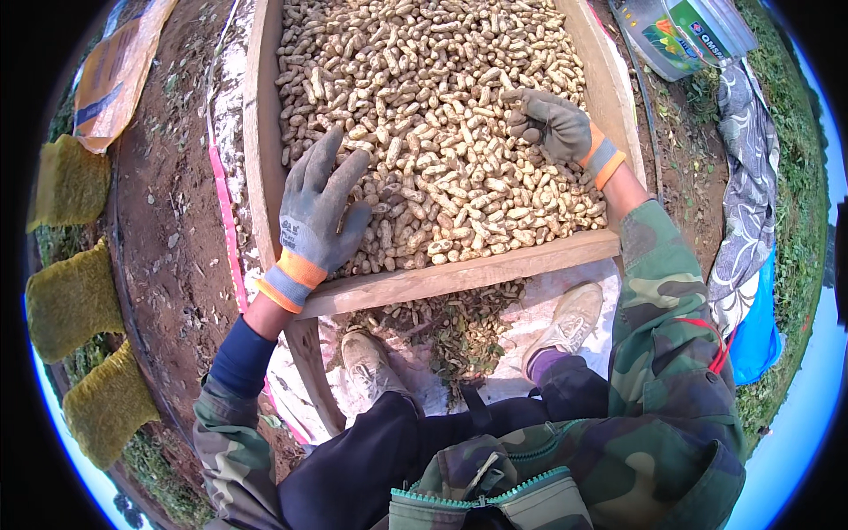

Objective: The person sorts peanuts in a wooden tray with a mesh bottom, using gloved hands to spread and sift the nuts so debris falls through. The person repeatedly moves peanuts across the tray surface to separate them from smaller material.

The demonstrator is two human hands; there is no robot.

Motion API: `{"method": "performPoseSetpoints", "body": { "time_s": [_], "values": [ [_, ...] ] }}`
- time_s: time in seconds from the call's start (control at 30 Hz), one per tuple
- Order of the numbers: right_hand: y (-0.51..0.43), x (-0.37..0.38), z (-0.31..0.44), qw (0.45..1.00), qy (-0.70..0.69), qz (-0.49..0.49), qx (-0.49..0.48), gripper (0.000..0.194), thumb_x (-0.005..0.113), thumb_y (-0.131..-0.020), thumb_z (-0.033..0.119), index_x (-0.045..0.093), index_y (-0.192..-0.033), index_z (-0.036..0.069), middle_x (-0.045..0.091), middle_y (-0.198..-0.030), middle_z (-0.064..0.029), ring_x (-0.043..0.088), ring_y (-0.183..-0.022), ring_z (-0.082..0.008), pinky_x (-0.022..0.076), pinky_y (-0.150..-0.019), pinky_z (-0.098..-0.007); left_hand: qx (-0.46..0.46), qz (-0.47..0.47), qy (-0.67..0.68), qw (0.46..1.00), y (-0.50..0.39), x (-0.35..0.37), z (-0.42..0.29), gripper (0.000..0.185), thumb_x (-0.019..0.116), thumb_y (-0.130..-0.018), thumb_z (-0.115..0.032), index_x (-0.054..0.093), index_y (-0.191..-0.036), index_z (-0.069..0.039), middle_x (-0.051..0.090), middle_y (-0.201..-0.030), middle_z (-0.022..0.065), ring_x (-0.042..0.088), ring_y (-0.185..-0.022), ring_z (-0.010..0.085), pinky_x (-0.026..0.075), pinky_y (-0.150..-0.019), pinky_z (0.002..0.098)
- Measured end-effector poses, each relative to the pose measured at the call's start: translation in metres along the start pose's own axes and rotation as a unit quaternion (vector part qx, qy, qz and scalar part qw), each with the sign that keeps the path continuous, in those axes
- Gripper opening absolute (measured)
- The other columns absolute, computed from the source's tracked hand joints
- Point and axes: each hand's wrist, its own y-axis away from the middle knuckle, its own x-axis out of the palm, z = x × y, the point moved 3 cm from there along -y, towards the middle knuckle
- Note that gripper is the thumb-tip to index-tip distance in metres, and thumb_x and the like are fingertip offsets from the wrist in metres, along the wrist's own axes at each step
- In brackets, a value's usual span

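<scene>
Unshelled peanuts (pixel 430 159) lie thick across a wooden-framed tray (pixel 477 265) in front of me. My left hand (pixel 321 205), in a grey-coated glove with an orange and grey cuff, rests at the tray's left side. Its fingers are spread over the peanuts and hold nothing that I can see. Towards the right side, my right hand (pixel 553 126) wears a matching glove and is at the peanuts' surface. The index finger points left while the other fingers curl under. Whether a peanut sits between those fingers is hidden.
Peanuts and leaf debris (pixel 470 331) lie on a pale sheet (pixel 417 397) between my shoes, below the tray. A wooden leg (pixel 315 374) supports the near left corner. A plastic bucket (pixel 689 36) and patterned cloth (pixel 748 192) are on the right, yellow mesh sacks (pixel 73 298) on the left.
</scene>
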Motion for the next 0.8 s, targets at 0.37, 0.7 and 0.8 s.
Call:
{"method": "performPoseSetpoints", "body": {
  "time_s": [0.37,0.7,0.8],
  "values": [
    [0.032,0.015,-0.013,0.997,-0.026,-0.077,0.007,0.022,0.069,-0.107,0.029,0.07,-0.112,0.008,0.057,-0.078,0.0058,0.051,-0.062,-0.0045,0.0473,-0.056,-0.0238,-0.003,0.019,0.038,0.999,0.002,0.007,0.001,0.066,0.076,-0.082,-0.007,0.063,-0.147,-0.014,0.048,-0.163,0.0235,0.051,-0.145,0.0462,0.043,-0.12,0.0542],
    [0.091,0.124,0.015,0.938,0.268,0.065,0.209,0.028,0.072,-0.103,0.03,0.079,-0.114,0.005,0.069,-0.078,0.001,0.06,-0.063,-0.0066,0.0475,-0.056,-0.0239,-0.027,0.029,0.062,0.997,0.0,0.006,0.005,0.062,0.076,-0.084,-0.009,0.065,-0.145,-0.013,0.047,-0.163,0.0258,0.05,-0.145,0.0473,0.042,-0.121,0.0537],
    [0.035,0.035,0.011,0.803,0.568,-0.177,-0.038,0.03,0.07,-0.101,0.035,0.078,-0.103,0.006,0.073,-0.081,-0.0055,0.069,-0.073,-0.0175,0.0568,-0.07,-0.0357,-0.029,0.028,0.069,0.997,-0.003,0.012,0.005,0.061,0.076,-0.084,-0.01,0.065,-0.144,-0.013,0.047,-0.164,0.026,0.05,-0.146,0.0472,0.041,-0.121,0.0538]
  ]
}}
